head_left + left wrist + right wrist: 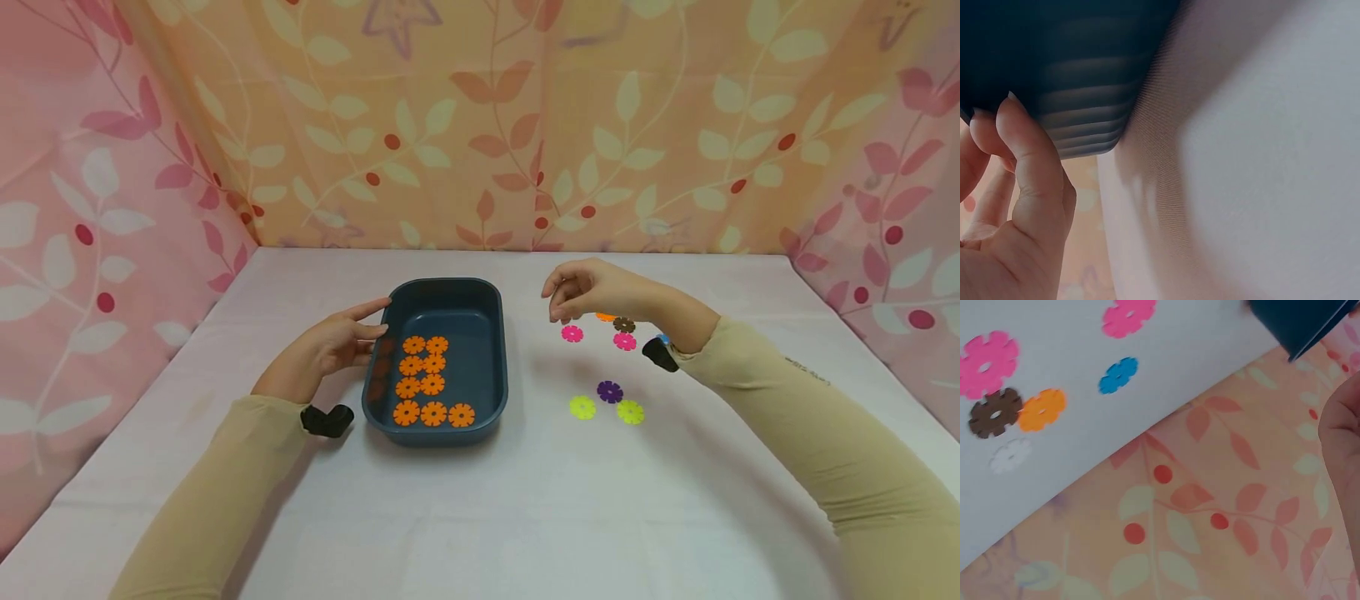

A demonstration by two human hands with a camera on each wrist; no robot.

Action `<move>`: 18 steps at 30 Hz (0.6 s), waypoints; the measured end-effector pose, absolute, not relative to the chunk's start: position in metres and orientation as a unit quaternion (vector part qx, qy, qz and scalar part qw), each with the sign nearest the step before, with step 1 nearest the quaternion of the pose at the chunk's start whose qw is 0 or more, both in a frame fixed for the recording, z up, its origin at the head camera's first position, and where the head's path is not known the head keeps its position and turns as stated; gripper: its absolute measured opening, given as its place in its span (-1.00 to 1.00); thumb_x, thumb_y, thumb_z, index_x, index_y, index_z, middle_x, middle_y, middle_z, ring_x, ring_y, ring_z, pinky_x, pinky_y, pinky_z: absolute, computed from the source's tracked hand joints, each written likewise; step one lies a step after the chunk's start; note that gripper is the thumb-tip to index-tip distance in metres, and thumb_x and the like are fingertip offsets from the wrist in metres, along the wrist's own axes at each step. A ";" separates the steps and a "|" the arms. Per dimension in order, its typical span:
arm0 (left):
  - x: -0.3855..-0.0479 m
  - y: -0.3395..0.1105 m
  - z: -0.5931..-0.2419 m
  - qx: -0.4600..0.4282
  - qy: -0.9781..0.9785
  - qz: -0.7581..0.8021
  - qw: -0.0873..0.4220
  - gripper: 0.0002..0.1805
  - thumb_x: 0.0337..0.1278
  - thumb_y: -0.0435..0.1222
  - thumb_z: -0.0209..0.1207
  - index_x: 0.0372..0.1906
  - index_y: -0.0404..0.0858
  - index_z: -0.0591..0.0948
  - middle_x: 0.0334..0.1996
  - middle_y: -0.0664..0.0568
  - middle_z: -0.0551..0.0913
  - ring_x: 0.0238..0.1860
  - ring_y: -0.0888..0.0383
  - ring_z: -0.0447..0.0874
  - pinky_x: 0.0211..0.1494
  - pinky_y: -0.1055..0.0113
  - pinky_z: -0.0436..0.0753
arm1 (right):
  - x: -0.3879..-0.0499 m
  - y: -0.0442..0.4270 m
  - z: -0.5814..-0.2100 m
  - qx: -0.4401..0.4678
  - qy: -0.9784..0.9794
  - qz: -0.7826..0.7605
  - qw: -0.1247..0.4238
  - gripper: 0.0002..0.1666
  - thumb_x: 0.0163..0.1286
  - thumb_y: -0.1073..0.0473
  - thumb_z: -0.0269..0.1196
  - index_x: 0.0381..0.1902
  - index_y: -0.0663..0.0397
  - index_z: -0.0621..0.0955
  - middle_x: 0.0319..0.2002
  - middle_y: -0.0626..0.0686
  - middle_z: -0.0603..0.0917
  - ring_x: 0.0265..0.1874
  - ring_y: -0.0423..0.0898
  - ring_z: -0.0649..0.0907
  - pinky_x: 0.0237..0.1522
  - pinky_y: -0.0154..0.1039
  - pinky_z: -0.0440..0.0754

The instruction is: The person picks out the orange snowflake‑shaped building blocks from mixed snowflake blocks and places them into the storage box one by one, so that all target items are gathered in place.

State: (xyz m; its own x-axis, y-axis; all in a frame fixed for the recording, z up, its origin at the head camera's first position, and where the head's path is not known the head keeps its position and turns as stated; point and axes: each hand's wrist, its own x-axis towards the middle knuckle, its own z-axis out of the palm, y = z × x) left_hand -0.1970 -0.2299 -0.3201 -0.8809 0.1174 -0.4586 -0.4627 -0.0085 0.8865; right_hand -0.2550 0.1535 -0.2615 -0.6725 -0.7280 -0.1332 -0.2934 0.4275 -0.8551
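Observation:
A dark blue rectangular tray [491, 367] stands left of the middle in the head view. Inside lie several orange notched plastic discs [432, 413], mostly in two columns. My left hand [330, 343] touches the tray's left side, its index finger stretched toward the rim; in the left wrist view the fingertips [1019, 125] rest against the tray's outer wall. Right of the tray, my right hand [596, 290] hovers above the table with loosely curled fingers and no visible object in them. Near it lie pink discs [572, 333], a brown disc [624, 325] and an orange disc [1042, 410].
Closer to me on the white-covered table [450, 517] lie a purple disc [610, 392] and two yellow-green discs [582, 407]. The right wrist view also shows a blue disc [1118, 375] and a white disc [1010, 455]. Patterned cloth [450, 125] walls in the back and sides.

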 end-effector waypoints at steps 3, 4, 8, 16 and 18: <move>-0.197 -0.230 -0.320 -0.128 0.672 0.698 0.209 -0.29 0.42 -0.41 0.00 0.55 0.05 0.07 0.04 -0.04 0.39 -0.25 0.14 0.50 -0.18 0.34 0.62 | -0.258 0.164 -0.264 -0.309 0.812 -0.432 0.241 -0.71 0.37 0.29 0.25 -0.01 0.30 0.50 -0.24 0.20 0.65 -0.23 0.08 0.64 -0.07 -0.16 0.59; -0.197 -0.230 -0.320 -0.127 0.672 0.699 0.210 -0.28 0.42 -0.41 0.00 0.55 0.05 0.07 0.04 -0.04 0.39 -0.25 0.14 0.50 -0.18 0.34 0.62 | -0.259 0.168 -0.265 -0.305 0.815 -0.433 0.237 -0.71 0.36 0.28 0.26 -0.02 0.31 0.51 -0.24 0.21 0.65 -0.25 0.07 0.63 -0.10 -0.18 0.59; -0.196 -0.230 -0.319 -0.128 0.672 0.699 0.209 -0.28 0.42 -0.41 0.00 0.55 0.05 0.06 -0.01 -0.02 0.43 -0.28 0.15 0.52 -0.19 0.34 0.62 | -0.261 0.181 -0.267 -0.282 0.824 -0.438 0.221 -0.69 0.35 0.26 0.28 -0.02 0.31 0.51 -0.24 0.18 0.65 -0.24 0.00 0.63 -0.12 -0.22 0.60; -0.196 -0.229 -0.319 -0.127 0.675 0.696 0.209 -0.28 0.42 -0.41 0.01 0.55 0.04 0.06 0.01 -0.03 0.42 -0.27 0.15 0.53 -0.20 0.34 0.62 | -0.264 0.204 -0.275 -0.255 0.839 -0.443 0.189 -0.68 0.37 0.22 0.26 0.00 0.31 0.54 -0.18 0.13 0.63 -0.19 -0.02 0.62 -0.07 -0.23 0.59; -0.196 -0.229 -0.319 -0.127 0.675 0.696 0.209 -0.28 0.42 -0.41 0.00 0.55 0.04 0.06 0.03 -0.04 0.40 -0.26 0.14 0.52 -0.20 0.34 0.62 | -0.266 0.209 -0.279 -0.249 0.844 -0.440 0.181 -0.67 0.38 0.22 0.25 0.01 0.32 0.54 -0.14 0.15 0.62 -0.16 0.01 0.61 -0.04 -0.19 0.58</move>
State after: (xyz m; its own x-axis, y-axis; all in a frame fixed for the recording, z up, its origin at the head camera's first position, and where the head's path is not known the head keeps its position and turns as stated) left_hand -0.1963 -0.2293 -0.3187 -0.8807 0.1199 -0.4582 -0.4617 -0.0018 0.8870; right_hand -0.2662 0.2091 -0.2793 -0.8111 -0.5785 -0.0862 -0.2602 0.4889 -0.8327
